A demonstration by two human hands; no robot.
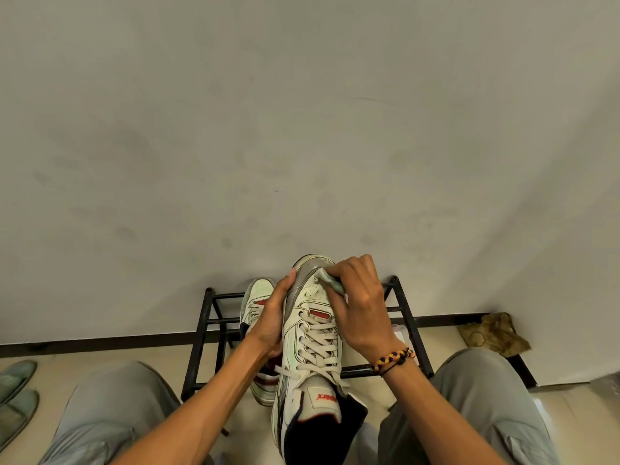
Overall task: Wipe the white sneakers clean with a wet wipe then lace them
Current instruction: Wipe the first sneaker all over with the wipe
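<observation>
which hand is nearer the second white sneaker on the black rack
Left. The left hand grips the held laced white sneaker right beside the second white sneaker; the right hand is on the far side.

Only one readable mark: red block lettering on the white tongue label (326,398) of the laced white sneaker (310,344), seen upside down from the head camera; the clear letters look like "XAN", the rest blurs out. A red patch (319,314) sits on the same sneaker further toward the toe from that tongue label, and any print on it is too small to read. The second sneaker (256,303), just left of the first, has a similar red patch, unreadable too.
</observation>
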